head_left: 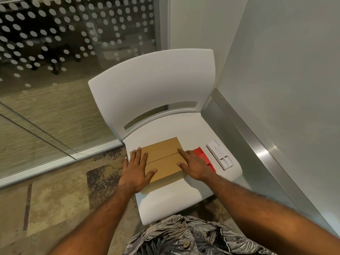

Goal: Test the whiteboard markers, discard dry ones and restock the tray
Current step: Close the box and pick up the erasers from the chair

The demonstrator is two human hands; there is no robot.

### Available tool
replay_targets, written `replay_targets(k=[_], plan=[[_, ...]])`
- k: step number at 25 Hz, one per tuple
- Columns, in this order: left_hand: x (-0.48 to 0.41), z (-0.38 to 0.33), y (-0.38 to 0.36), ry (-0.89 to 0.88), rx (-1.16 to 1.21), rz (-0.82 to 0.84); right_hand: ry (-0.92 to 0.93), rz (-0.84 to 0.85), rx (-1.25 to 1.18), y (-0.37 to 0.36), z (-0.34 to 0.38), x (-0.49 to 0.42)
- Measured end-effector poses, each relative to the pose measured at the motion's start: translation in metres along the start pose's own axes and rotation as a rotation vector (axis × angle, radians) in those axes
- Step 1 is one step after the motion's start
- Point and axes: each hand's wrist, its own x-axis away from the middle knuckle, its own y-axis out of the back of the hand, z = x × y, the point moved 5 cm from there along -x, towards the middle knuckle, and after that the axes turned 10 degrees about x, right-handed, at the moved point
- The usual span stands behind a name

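Left hand: laid flat on the left part of a closed cardboard box. Fingers straight and spread wide, thumb angled out across the lid. Nothing gripped.

Right hand: laid flat over the right edge of the same box. Fingers straight and moderately spread, forefinger tip at the right end of the lid's centre seam. Nothing gripped.

Box: on the seat of a white chair, between the two sets of fingers, flaps shut, contents hidden.

Red holder: on the seat, just past the right knuckles and partly covered by that hand. Touching the box or only beside it: cannot tell.

White tray: on the seat, just beyond the red holder, on the side away from the right fingers, near the seat's right edge. Slots visible, contents too small to tell.

Patterned carpet: under the left wrist. Dotted glass wall: well beyond the left fingertips.
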Motion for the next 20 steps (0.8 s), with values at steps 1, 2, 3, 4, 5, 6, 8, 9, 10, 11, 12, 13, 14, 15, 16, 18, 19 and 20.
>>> replay_targets(k=[1,2,3,4,5,6,8,9,10,11,12,13,14,15,16,18,19,20], plan=[[0.002,-0.003,-0.003,0.015,-0.030,0.014,-0.008,0.015,0.041,-0.003,-0.001,0.000],[0.003,-0.004,-0.005,0.023,-0.049,0.016,-0.014,0.024,0.069,-0.006,-0.002,-0.001],[0.003,-0.005,-0.006,0.027,-0.064,0.013,-0.020,0.024,0.085,-0.007,-0.002,-0.001],[0.002,-0.006,-0.005,0.028,-0.074,0.007,-0.020,0.019,0.094,-0.007,-0.001,-0.001],[0.001,-0.007,-0.005,0.022,-0.088,-0.001,-0.015,0.010,0.092,-0.006,-0.001,-0.001],[0.001,-0.009,-0.004,0.012,-0.105,-0.013,-0.007,-0.010,0.074,-0.004,0.000,0.000],[0.000,-0.014,-0.001,-0.014,-0.116,-0.036,-0.006,-0.070,-0.025,0.001,-0.005,0.006],[-0.002,-0.019,0.000,-0.030,-0.112,-0.044,-0.019,-0.109,-0.079,0.005,-0.010,0.011],[-0.004,-0.027,0.001,-0.049,-0.108,-0.048,-0.035,-0.151,-0.114,0.009,-0.017,0.016],[-0.007,-0.037,0.003,-0.068,-0.104,-0.055,-0.054,-0.191,-0.124,0.013,-0.027,0.021],[-0.011,-0.049,0.006,-0.091,-0.096,-0.068,-0.074,-0.226,-0.123,0.016,-0.038,0.025],[-0.015,-0.063,0.007,-0.119,-0.085,-0.081,-0.104,-0.259,-0.120,0.020,-0.050,0.029],[-0.019,-0.079,0.009,-0.146,-0.074,-0.091,-0.134,-0.282,-0.112,0.022,-0.064,0.032],[-0.024,-0.097,0.008,-0.173,-0.064,-0.093,-0.167,-0.292,-0.091,0.024,-0.078,0.035],[-0.029,-0.117,0.005,-0.200,-0.048,-0.087,-0.195,-0.292,-0.054,0.026,-0.092,0.036],[-0.037,-0.156,-0.007,-0.255,0.006,-0.057,-0.242,-0.256,0.055,0.028,-0.116,0.037],[-0.039,-0.175,-0.014,-0.286,0.055,-0.035,-0.263,-0.223,0.108,0.029,-0.124,0.037],[-0.041,-0.194,-0.023,-0.318,0.123,-0.004,-0.281,-0.190,0.150,0.029,-0.133,0.037]])
